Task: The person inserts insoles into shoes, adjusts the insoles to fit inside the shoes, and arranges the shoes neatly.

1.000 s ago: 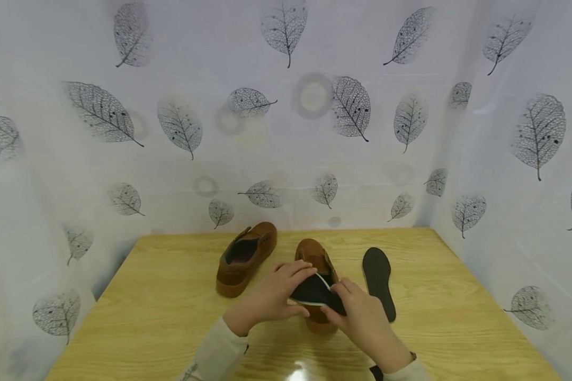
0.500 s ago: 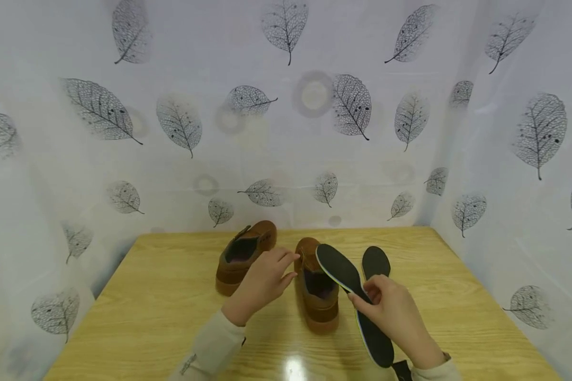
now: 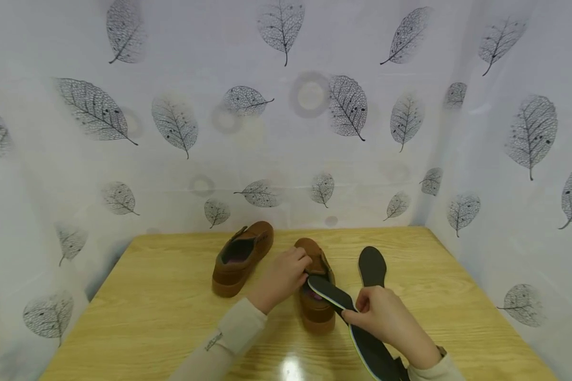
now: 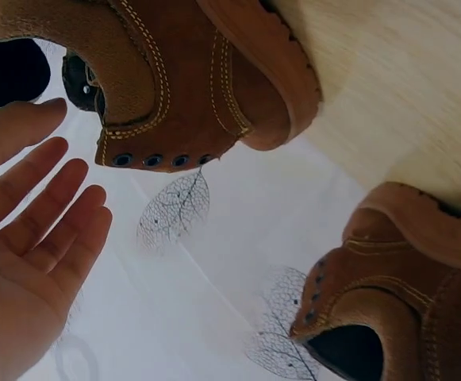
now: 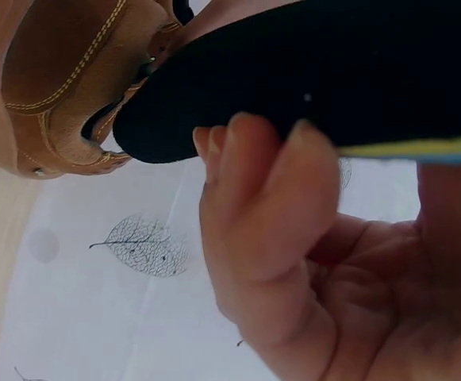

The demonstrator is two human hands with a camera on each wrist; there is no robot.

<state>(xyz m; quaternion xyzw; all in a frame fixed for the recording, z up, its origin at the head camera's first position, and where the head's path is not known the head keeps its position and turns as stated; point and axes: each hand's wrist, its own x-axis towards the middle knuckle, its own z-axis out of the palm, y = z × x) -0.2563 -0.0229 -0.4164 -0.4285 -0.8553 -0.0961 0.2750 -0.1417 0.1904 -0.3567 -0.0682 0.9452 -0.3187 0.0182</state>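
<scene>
My right hand [image 3: 386,312] pinches a black insole [image 3: 369,344] between thumb and fingers. Its light edge shows along one side, and in the right wrist view the insole [image 5: 293,71] has a yellow and blue rim. The insole's front end overlaps the opening of a brown leather shoe [image 3: 318,313], which stands toe away on the table. My left hand [image 3: 286,272] is at that shoe's left side, by the tongue. In the left wrist view the left hand's fingers [image 4: 71,214] are loosely extended beside the shoe's eyelets, with nothing between them.
A second brown shoe [image 3: 233,272] stands to the left, toe pointing away. Another black insole [image 3: 372,264] lies flat on the wooden table [image 3: 162,301] to the right, partly hidden by my right hand. A white leaf-print curtain [image 3: 267,153] hangs behind and at the sides.
Both hands were at the insole over the shoe; the left let go and the right swung it right. Now the insole's front end is lower over the opening, with the left hand close to the tongue.
</scene>
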